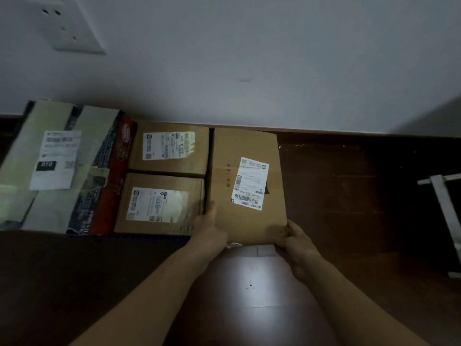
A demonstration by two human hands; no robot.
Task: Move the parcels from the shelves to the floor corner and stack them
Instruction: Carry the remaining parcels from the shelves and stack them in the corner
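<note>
A tall brown cardboard parcel (245,146) with a white label lies flat on the dark floor, its far end against the wall. My left hand (208,229) grips its near left corner and my right hand (295,242) grips its near right corner. Directly left of it sit two smaller brown parcels, one behind (172,166) and one in front (159,226), both labelled. Further left stands a large printed box (59,168) with a white label and red-black sides.
A white wall (249,58) runs along the back, with a socket plate (67,23) at the upper left. Dark wooden floor (349,208) stretches to the right. A pale metal frame (446,213) stands at the right edge.
</note>
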